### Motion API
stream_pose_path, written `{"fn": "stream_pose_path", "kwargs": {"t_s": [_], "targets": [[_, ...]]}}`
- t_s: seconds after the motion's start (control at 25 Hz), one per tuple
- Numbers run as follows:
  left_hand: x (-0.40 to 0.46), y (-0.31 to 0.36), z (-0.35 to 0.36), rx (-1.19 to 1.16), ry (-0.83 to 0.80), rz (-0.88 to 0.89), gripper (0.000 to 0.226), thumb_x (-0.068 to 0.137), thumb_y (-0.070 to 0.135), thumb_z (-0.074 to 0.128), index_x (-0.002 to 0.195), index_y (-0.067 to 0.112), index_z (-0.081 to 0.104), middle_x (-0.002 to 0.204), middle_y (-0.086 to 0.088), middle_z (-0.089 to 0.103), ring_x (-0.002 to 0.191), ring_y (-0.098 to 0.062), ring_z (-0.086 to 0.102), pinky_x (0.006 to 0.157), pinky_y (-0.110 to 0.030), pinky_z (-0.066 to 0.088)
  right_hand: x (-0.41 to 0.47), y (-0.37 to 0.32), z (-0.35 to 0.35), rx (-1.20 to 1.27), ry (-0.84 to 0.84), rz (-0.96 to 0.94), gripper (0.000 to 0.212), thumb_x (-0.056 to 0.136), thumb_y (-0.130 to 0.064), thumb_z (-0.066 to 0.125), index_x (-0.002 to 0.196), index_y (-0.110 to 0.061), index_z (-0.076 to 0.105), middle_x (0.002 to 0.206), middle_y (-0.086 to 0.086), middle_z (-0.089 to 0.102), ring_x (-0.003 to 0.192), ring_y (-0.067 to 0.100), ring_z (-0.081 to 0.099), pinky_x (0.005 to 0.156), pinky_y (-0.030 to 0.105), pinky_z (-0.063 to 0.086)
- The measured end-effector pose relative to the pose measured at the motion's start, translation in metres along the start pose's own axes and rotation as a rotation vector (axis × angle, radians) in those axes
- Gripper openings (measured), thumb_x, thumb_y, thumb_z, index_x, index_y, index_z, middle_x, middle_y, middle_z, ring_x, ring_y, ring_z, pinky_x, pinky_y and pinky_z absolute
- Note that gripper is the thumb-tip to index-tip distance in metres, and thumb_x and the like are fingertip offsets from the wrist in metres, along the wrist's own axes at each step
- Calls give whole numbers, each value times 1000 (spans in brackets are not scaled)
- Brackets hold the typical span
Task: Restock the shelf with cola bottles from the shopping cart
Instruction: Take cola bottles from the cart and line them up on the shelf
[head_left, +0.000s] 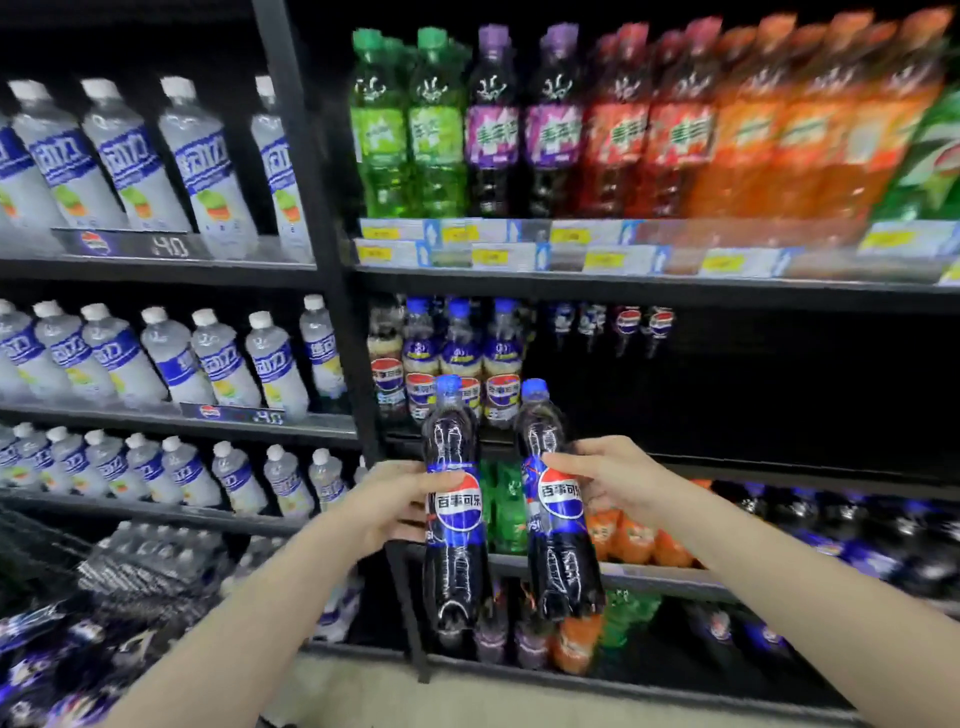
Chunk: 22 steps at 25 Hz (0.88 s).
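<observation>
I hold two dark cola bottles with blue caps and blue labels upright in front of the shelving. My left hand (387, 506) grips the left cola bottle (454, 561) at its label. My right hand (605, 480) grips the right cola bottle (561, 566) at its label. Both bottles are level with the middle shelf (727, 395), whose right part is dark and mostly bare. Several cola bottles (457, 364) stand at that shelf's left end, and a few more sit far back. The shopping cart (62, 623) with more dark bottles lies at the lower left.
White drink bottles (156, 358) fill the left shelving bay. Green, purple, red and orange soda bottles (571, 130) line the top right shelf above price tags (519, 244). Lower shelves hold small green and orange bottles (623, 540). A black upright post (332, 260) divides the bays.
</observation>
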<state>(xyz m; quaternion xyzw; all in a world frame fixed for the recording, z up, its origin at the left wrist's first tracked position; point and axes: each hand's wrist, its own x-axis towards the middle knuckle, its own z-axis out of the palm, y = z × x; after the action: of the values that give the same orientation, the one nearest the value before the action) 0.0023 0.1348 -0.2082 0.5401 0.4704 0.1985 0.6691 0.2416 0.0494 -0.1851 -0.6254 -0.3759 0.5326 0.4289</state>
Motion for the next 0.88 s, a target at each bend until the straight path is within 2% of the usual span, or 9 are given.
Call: {"fn": "stream_pose_path", "kwargs": {"t_s": [0.2, 0.36, 0.48, 0.6, 0.68, 0.88], "targets": [[12, 24, 92, 32, -86, 58, 27, 76, 25, 75, 98, 12, 68, 80, -5, 74, 60, -16, 68, 56, -28, 53, -40, 9, -88, 25, 105, -37, 19, 85, -16, 69, 99, -3, 68, 77, 8, 70, 53, 10, 67, 48, 19, 51], [23, 45, 136, 67, -110, 79, 26, 77, 24, 75, 99, 12, 68, 92, -9, 74, 77, -23, 69, 73, -39, 56, -53, 13, -135, 65, 167, -68, 25, 85, -16, 69, 105, -1, 67, 77, 8, 72, 57, 12, 69, 49, 21, 52], [35, 58, 153, 98, -126, 92, 25, 78, 26, 74, 98, 13, 66, 99, -13, 72, 86, -28, 67, 80, -43, 55, -51, 14, -157, 67, 176, -88, 27, 84, -19, 70, 106, -3, 67, 77, 6, 74, 61, 13, 70, 51, 22, 53], [54, 68, 160, 123, -125, 102, 26, 80, 26, 73, 100, 12, 65, 101, -14, 72, 89, -29, 67, 88, -47, 53, -38, 14, -173, 39, 192, -98, 34, 83, -25, 71, 111, -6, 65, 90, 9, 74, 72, 17, 73, 57, 25, 56], [70, 74, 162, 137, -119, 105, 36, 78, 28, 74, 107, 8, 66, 102, -14, 72, 89, -29, 68, 88, -47, 54, -23, 13, -182, 36, 201, -91, 39, 82, -27, 72, 114, -6, 63, 94, 12, 74, 77, 20, 73, 60, 26, 57], [123, 71, 164, 122, -92, 124, 39, 78, 29, 74, 109, 6, 66, 106, -16, 71, 90, -30, 67, 80, -42, 56, 33, 17, -202, 31, 196, -102, 39, 82, -26, 72, 113, -4, 64, 92, 14, 73, 73, 20, 73, 58, 27, 56]]}}
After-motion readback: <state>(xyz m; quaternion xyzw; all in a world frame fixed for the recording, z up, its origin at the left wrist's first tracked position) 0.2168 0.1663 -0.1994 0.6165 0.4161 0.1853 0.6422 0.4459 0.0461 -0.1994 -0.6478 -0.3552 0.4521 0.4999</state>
